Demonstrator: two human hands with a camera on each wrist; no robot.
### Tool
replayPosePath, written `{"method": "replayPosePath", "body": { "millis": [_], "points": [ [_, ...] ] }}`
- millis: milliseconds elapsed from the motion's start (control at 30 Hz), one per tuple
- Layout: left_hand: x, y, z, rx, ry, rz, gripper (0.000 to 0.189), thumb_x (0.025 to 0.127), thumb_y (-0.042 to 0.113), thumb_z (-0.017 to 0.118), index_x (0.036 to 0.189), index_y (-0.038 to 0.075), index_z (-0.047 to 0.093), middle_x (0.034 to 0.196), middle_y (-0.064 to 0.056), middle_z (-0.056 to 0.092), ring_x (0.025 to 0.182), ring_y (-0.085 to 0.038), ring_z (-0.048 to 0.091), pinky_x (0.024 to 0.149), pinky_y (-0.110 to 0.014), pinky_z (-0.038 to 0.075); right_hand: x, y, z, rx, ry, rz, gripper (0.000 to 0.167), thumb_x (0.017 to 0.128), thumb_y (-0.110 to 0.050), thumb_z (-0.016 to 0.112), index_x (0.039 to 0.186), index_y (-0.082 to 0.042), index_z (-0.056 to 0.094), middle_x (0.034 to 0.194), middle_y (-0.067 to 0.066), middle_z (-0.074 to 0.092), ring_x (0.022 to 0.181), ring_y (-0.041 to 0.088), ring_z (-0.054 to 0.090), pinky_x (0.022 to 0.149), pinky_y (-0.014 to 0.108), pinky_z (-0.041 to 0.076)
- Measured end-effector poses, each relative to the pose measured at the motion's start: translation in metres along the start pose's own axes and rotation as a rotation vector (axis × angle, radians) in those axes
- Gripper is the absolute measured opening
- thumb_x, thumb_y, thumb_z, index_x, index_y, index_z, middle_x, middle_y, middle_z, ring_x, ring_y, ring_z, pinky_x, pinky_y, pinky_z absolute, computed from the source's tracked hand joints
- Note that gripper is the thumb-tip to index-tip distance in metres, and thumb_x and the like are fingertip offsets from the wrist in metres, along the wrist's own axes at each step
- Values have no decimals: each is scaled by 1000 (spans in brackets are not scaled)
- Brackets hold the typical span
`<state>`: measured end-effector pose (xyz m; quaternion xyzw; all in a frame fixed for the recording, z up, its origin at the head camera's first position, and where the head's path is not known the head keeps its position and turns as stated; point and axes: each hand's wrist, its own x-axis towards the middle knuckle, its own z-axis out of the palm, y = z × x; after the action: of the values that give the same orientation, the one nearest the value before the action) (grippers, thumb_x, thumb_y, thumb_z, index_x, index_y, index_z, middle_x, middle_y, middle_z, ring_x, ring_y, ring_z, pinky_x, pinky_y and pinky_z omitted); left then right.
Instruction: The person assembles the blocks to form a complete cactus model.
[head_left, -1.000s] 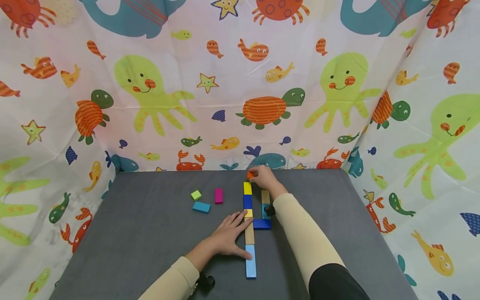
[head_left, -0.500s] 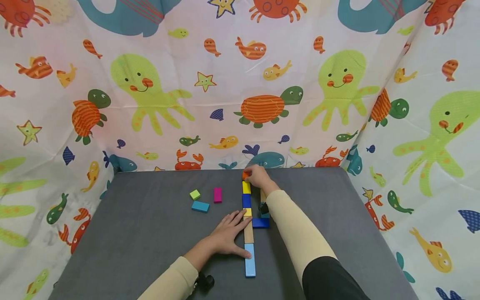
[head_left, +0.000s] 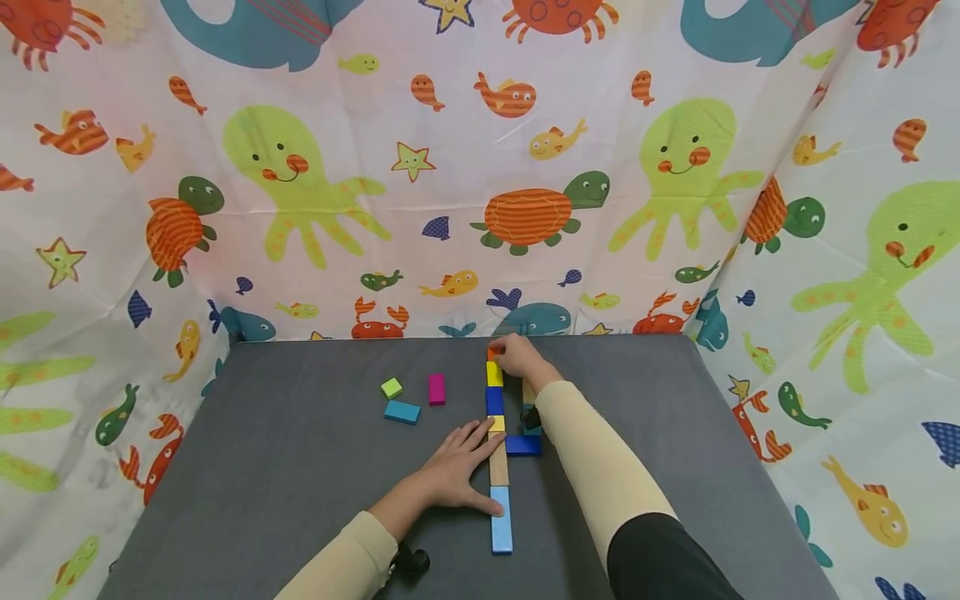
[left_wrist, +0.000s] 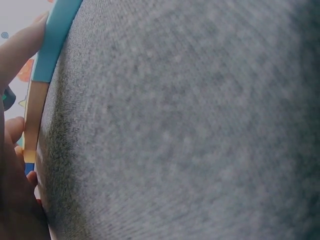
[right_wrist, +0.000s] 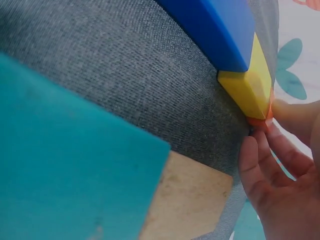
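A straight row of blocks runs away from me on the grey table. From near to far it has a light blue block, a wooden block, a small yellow block, a blue block and a yellow block. My left hand rests along the row's left side, fingers spread, thumb on the light blue block. At the far end my right hand pinches an orange block, which touches the yellow one. A dark blue block juts right from the row.
Beyond the dark blue block, a teal block and a wooden block lie in line, partly under my right sleeve. Left of the row are a green cube, a blue block and a magenta block. A sea-animal curtain borders the table.
My right hand has shifted slightly left, bringing the orange block into line with the row's far end. The left hand stays in place.
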<state>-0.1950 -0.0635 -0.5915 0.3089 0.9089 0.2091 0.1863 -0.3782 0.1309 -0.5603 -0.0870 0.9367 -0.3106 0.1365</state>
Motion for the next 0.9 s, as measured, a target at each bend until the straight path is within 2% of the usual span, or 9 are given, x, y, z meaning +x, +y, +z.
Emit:
{"method": "replayPosePath", "body": {
  "millis": [200, 333, 400, 500, 567, 633, 733, 900],
  "points": [
    [-1, 3, -2, -6, 1, -2, 119, 78, 79, 77, 171, 33, 20, 180, 5, 0, 165, -29, 8, 131, -58, 10, -4, -1, -4, 36, -2, -6, 45, 102, 4, 51, 143, -6, 66, 145, 18, 64, 126, 36, 59, 115, 48, 48],
    [-2, 4, -3, -1, 0, -2, 119, 78, 78, 77, 171, 32, 20, 180, 4, 1, 165, -29, 8, 131, -58, 10, -7, -2, -7, 42, -11, -15, 48, 101, 5, 48, 144, -6, 66, 145, 18, 64, 125, 35, 60, 115, 48, 48],
    [-2, 4, -3, 0, -1, -5, 119, 78, 78, 77, 171, 31, 20, 180, 4, 1, 165, -30, 8, 131, -59, 10, -9, -2, -9, 43, -6, -27, 48, 102, 3, 46, 146, -6, 64, 146, 18, 63, 118, 35, 61, 108, 46, 53],
    [-1, 5, -1, 0, -4, -6, 119, 78, 78, 77, 171, 31, 20, 180, 3, 1, 165, -30, 8, 131, -58, 10, -14, 1, -14, 42, 23, -55, 44, 107, -3, 44, 147, -6, 62, 147, 18, 63, 104, 35, 62, 90, 44, 56],
    [0, 5, -1, -8, -3, -3, 119, 78, 79, 76, 171, 31, 20, 180, 3, 2, 165, -30, 8, 131, -58, 9, -19, 4, -18, 36, 51, -82, 41, 110, -8, 47, 148, -6, 62, 146, 18, 64, 102, 35, 64, 86, 43, 57],
    [0, 4, 1, -20, -1, 3, 119, 78, 79, 76, 171, 31, 21, 180, 2, 2, 164, -31, 8, 131, -59, 9, -24, 7, -20, 42, 74, -103, 39, 110, -12, 53, 147, -5, 62, 144, 18, 65, 110, 34, 66, 93, 45, 58],
    [-1, 2, 0, -40, 3, 15, 120, 77, 79, 77, 171, 29, 22, 180, 0, 3, 164, -33, 9, 130, -61, 9, -35, 11, -23, 53, 104, -133, 40, 109, -18, 61, 147, -5, 62, 142, 18, 66, 125, 35, 65, 105, 49, 55],
    [4, -9, 11, -43, 35, 32, 122, 74, 88, 71, 171, 35, 20, 180, 4, 2, 164, -32, 8, 130, -62, 8, -58, 17, -25, 51, 144, -184, 47, 107, -25, 66, 149, -5, 61, 145, 17, 64, 128, 36, 63, 107, 54, 53]
  ]
}}
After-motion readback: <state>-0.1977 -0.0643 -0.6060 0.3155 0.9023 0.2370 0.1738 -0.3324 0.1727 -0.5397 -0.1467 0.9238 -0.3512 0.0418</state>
